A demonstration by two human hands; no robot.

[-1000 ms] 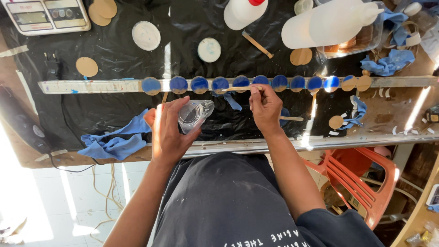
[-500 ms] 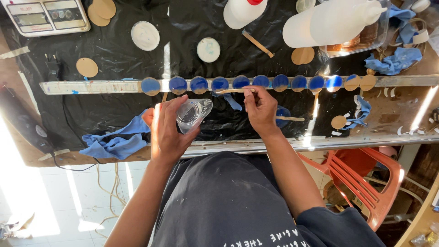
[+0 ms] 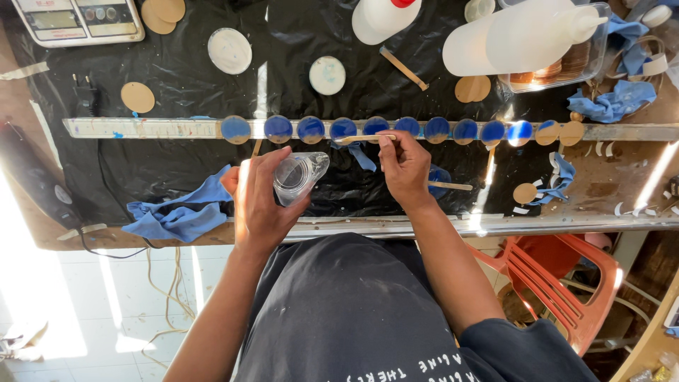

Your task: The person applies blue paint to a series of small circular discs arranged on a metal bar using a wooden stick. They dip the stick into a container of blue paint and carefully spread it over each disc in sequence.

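Note:
My left hand (image 3: pixel 258 198) holds a clear plastic cup (image 3: pixel 298 177) tilted on its side above the black sheet. In my right hand (image 3: pixel 404 166) is a thin wooden stick (image 3: pixel 364 138), its tip reaching left over the row of round discs coated blue (image 3: pixel 375 129). The discs sit in a line on a long metal rail (image 3: pixel 141 128). A second wooden stick (image 3: pixel 449 186) lies on the sheet just right of my right hand.
Crumpled blue cloths (image 3: pixel 180 216) lie at the left front and back right. White squeeze bottles (image 3: pixel 523 32), a scale (image 3: pixel 78 18), plain wooden discs (image 3: pixel 137 97) and white lids (image 3: pixel 229 50) sit at the back. An orange plastic chair (image 3: pixel 559 283) stands under the table at right.
My right hand has moved slightly up toward the rail, bringing the stick over the blue discs. The left hand still holds the cup in about the same place.

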